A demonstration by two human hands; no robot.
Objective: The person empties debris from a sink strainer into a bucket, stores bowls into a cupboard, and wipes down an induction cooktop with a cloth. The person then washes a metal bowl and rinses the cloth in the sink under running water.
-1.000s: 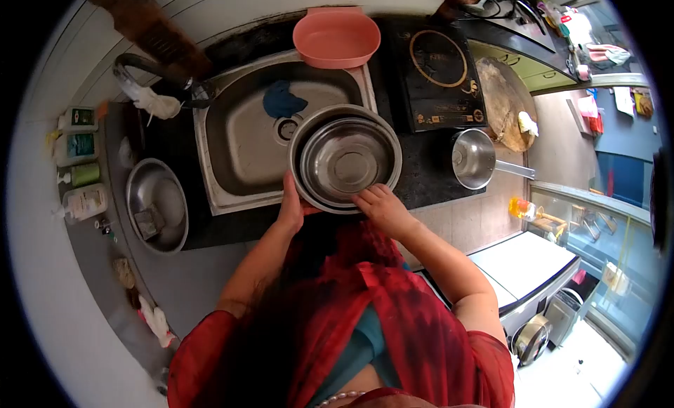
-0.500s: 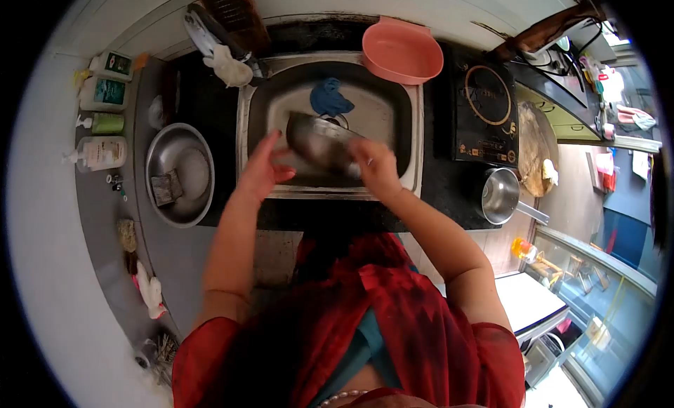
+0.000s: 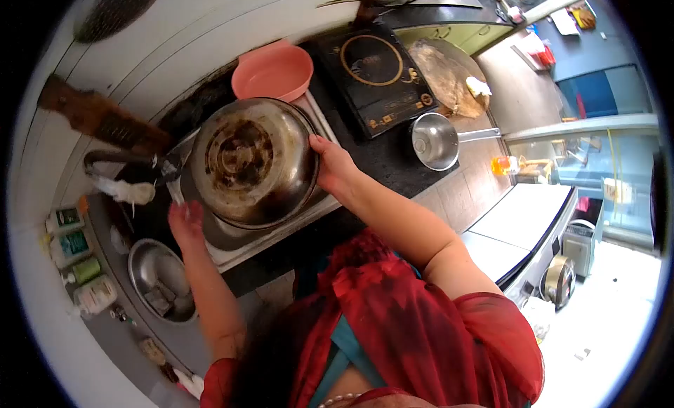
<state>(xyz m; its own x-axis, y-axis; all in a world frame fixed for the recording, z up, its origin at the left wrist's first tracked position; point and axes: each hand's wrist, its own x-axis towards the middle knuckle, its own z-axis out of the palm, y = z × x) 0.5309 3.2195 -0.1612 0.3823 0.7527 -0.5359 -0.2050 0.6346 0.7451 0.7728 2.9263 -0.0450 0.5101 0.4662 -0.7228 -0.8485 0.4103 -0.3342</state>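
A round metal pan (image 3: 246, 155) is tilted over the sink (image 3: 242, 246), its scorched brown underside facing me. My right hand (image 3: 333, 168) grips the pan's right rim. At the pan's lower left, my left hand (image 3: 185, 224) is apart from it, below the tap (image 3: 168, 168), where a clear streak like running water comes down to the fingers. Blur hides how those fingers are set. Most of the sink's inside is behind the pan.
A pink basin (image 3: 272, 72) stands behind the sink. To the right are an induction cooker (image 3: 372, 78), a small saucepan (image 3: 435, 143) and a round wooden board (image 3: 449, 78). A steel bowl (image 3: 140, 268) and several bottles (image 3: 95, 293) stand at the left.
The pan has turned from edge-on to underside-up and looks larger, still in my right hand. My left hand has gone toward the tap. My view has swung round, shifting the whole counter.
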